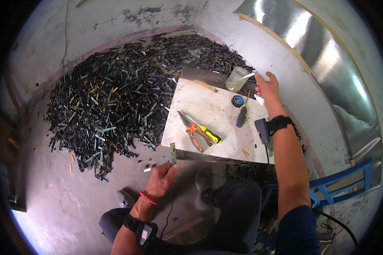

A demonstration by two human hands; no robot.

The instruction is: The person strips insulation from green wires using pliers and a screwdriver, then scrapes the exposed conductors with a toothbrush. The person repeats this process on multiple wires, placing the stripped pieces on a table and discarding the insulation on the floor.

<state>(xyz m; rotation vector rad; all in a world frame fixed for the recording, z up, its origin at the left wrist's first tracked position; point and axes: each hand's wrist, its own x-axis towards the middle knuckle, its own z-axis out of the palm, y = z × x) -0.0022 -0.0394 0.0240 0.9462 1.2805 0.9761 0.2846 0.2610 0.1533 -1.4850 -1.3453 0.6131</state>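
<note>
My left hand (164, 178) pinches a narrow green circuit board strip (173, 153) upright, just off the front left corner of a pale board tabletop (217, 111). My right hand (266, 86) reaches past the far right corner, at the tip of a white stick-like handle (248, 76) that leans out of a cloudy plastic cup (236, 79). Whether the fingers grip it cannot be told. Orange-handled pliers (196, 132) lie beside a yellow-handled screwdriver (210, 134). A roll of black tape (237, 101) is next to a dark-handled screwdriver (242, 116).
A large heap of circuit board strips (115, 92) covers the floor at left and behind. A wooden piece (205, 85) lies at the tabletop's far edge. A blue chair (341, 185) stands at right, near a wall with shiny metallic sheeting (325, 47).
</note>
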